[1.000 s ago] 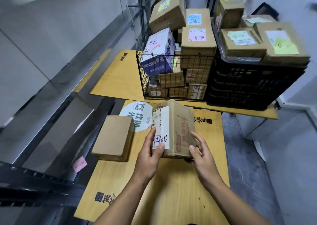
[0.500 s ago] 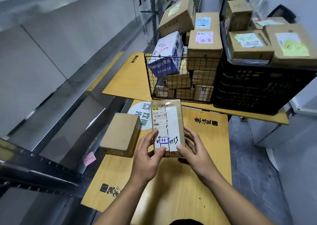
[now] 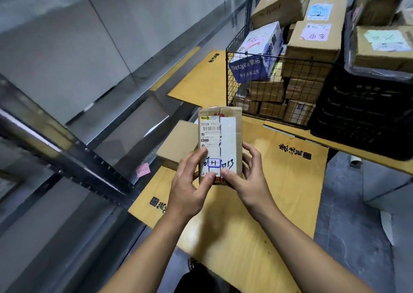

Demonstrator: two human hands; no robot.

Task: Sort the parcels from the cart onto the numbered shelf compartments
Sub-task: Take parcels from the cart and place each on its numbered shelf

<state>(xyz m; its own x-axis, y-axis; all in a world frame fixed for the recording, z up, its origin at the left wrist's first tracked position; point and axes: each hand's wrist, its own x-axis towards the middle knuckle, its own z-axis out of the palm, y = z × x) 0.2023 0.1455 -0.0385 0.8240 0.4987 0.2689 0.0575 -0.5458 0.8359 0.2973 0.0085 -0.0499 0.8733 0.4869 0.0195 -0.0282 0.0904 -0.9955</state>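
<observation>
I hold a small brown cardboard parcel (image 3: 225, 136) upright in front of me, its white shipping label facing me with "502B P021" printed and "3753" handwritten. My left hand (image 3: 190, 185) grips its lower left edge and my right hand (image 3: 250, 181) grips its lower right edge, both thumbs on the label. Behind it stands a black wire basket (image 3: 232, 78) stacked with parcels, among them a white and blue box (image 3: 257, 55). The metal shelf (image 3: 73, 154) runs along the left.
A plain brown box (image 3: 176, 145) lies on the yellow wooden table (image 3: 279, 192) left of the held parcel. A black plastic crate (image 3: 362, 118) with more boxes on top sits at the right. A pink sticky note (image 3: 142, 169) is on the shelf edge. Grey floor lies at the right.
I turned the parcel so its label faces me and lifted it closer. The view shifted left and nearer the shelf.
</observation>
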